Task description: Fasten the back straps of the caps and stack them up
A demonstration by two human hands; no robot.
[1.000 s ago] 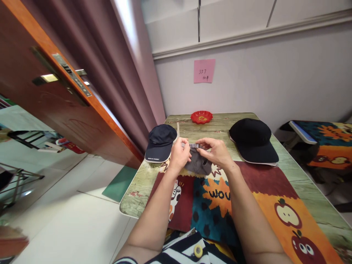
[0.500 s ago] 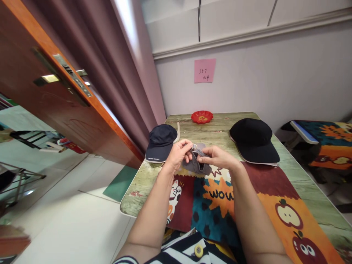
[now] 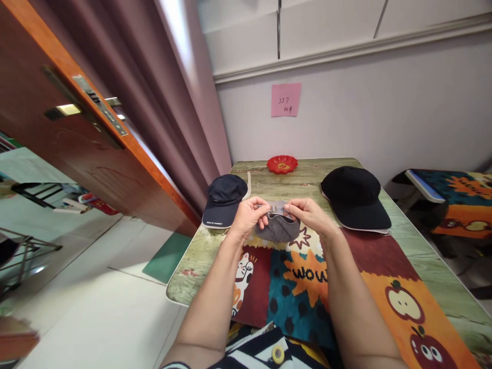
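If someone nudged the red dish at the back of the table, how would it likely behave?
The red dish would probably slide rather than roll, being wide and shallow. Its thin, glossy, scalloped rim suggests light, fairly stiff plastic, though the material is uncertain.

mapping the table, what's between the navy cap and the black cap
The grey cap, held by the left hand and right hand, in the head view.

striped top (image 3: pixel 253 348), navy and white; round yellow button; forearms bare; hands (image 3: pixel 249 218) gloveless
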